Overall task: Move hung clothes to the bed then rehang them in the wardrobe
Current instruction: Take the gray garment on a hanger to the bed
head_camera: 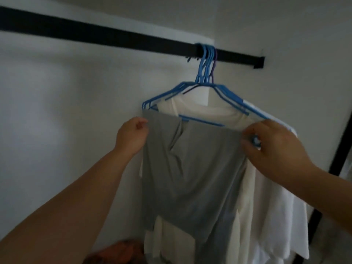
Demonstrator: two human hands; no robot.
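Centre of the frame, a grey garment [190, 168] hangs folded over the bottom bar of a blue hanger [202, 119], draping straight down toward the lower edge. The left hand [131, 136], just left of centre, has its fingers curled in, pinching the grey cloth's upper left edge right by the hanger's corner. The right hand [272, 145], at the right of the frame, grips the grey cloth's upper right corner together with the hanger's end, fingers curled round it. Behind the grey piece hang white clothes [266, 206], spilling down to the lower right, on more blue hangers. All the hooks [206, 61] are bunched together, one purple among the blue, over a black rail [95, 33] that runs from the upper left down toward the upper right against a white wall [57, 111]. A black upright post [335, 161] slants along the right edge. At the bottom, left of centre, a blurred reddish-brown shape [122, 250]; cannot tell what it is.
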